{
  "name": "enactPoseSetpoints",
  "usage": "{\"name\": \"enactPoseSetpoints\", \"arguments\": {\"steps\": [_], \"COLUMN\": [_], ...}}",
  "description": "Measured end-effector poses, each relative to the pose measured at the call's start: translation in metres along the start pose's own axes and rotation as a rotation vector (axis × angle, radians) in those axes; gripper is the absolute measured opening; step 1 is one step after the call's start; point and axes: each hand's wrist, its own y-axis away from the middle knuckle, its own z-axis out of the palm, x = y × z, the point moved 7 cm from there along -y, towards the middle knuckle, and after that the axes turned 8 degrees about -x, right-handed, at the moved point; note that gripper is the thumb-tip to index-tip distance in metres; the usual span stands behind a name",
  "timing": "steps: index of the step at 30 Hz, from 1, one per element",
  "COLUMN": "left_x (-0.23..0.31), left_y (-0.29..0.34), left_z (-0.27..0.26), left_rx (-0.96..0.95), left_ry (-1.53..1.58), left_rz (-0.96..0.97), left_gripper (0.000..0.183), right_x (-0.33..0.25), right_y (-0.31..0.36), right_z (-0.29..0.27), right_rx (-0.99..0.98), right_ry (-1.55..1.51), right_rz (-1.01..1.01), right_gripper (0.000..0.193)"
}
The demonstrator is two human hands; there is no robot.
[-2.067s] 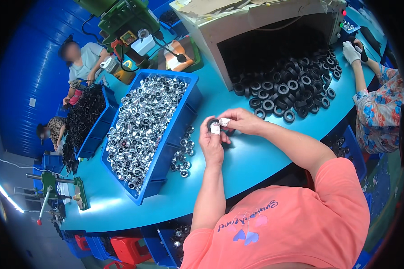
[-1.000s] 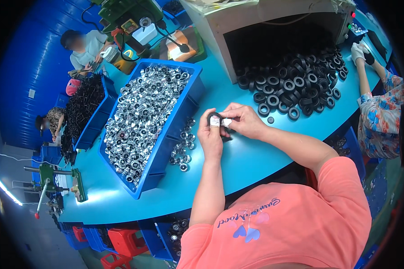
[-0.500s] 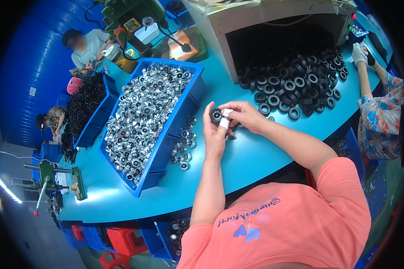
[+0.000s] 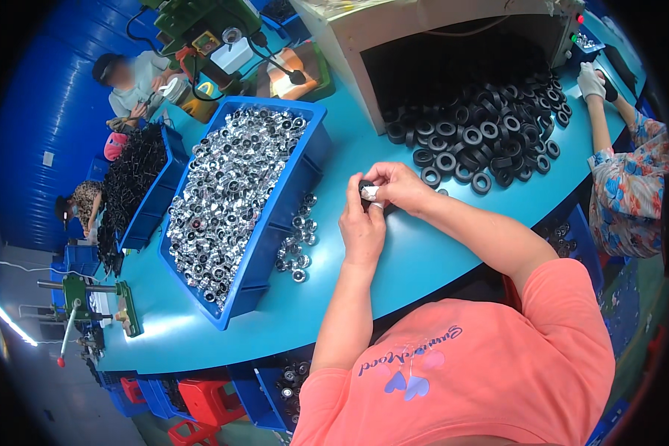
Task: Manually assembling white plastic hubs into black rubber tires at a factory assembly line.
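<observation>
Close together above the blue-green table (image 4: pixel 416 245), my two hands hold one small black wheel (image 4: pixel 364 183). My left hand (image 4: pixel 363 234) closes around it from the near left side. From the right, the bent fingers of my right hand (image 4: pixel 401 187) press on it. White wrapping (image 4: pixel 369 194) covers some fingertips and hides part of the wheel. Beyond my right hand lies a heap of black rubber rings (image 4: pixel 490 137). To the left of my left hand, loose clear hubs (image 4: pixel 297 263) with dark centres lie beside a blue bin (image 4: pixel 305 171) heaped with clear hubs (image 4: pixel 234 186).
A pale box-shaped machine (image 4: pixel 349 67) stands behind the rings. Green presses (image 4: pixel 208 30) stand at the far side, and another (image 4: pixel 78 297) at the left. A co-worker's gloved hand (image 4: pixel 592 82) is at the right. Another blue bin (image 4: pixel 152 201) holds black parts.
The wheel has turned in my hands, so its hub face no longer shows. My right hand has shifted slightly left over it. The whole view has moved a little.
</observation>
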Motion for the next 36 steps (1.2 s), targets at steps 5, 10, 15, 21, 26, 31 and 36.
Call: {"name": "enactPoseSetpoints", "arguments": {"steps": [5, 10, 15, 21, 26, 31, 36], "left_x": [0.009, 0.014, 0.010, -0.021, -0.016, -0.013, -0.010], "left_y": [0.001, 0.002, 0.001, -0.001, -0.001, -0.002, -0.002], "left_z": [-0.004, -0.004, -0.004, -0.002, -0.004, -0.004, -0.006], "left_rx": [0.031, 0.038, 0.041, 0.011, 0.044, 0.042, 0.084], "left_ry": [-0.073, -0.106, -0.020, 0.428, 0.312, 0.306, 0.109], "left_rz": [0.049, 0.072, 0.098, -0.090, -0.023, -0.040, 0.052], "left_gripper": [0.049, 0.047, 0.046, 0.046, 0.047, 0.044, 0.040], "right_x": [0.004, 0.002, 0.001, -0.015, -0.028, -0.021, -0.013], "right_y": [-0.003, -0.003, -0.002, 0.006, 0.013, 0.013, 0.009], "right_z": [-0.002, -0.006, -0.004, 0.004, 0.005, 0.001, 0.000], "right_rx": [-0.002, -0.034, -0.129, -0.161, 0.024, 0.040, -0.027], "right_ry": [-0.015, -0.024, -0.041, -0.065, 0.420, 0.407, 0.272], "right_rz": [0.021, 0.058, 0.061, 0.023, -0.105, -0.112, 0.001], "right_gripper": [0.015, 0.016, 0.017, 0.023, 0.032, 0.030, 0.029]}}
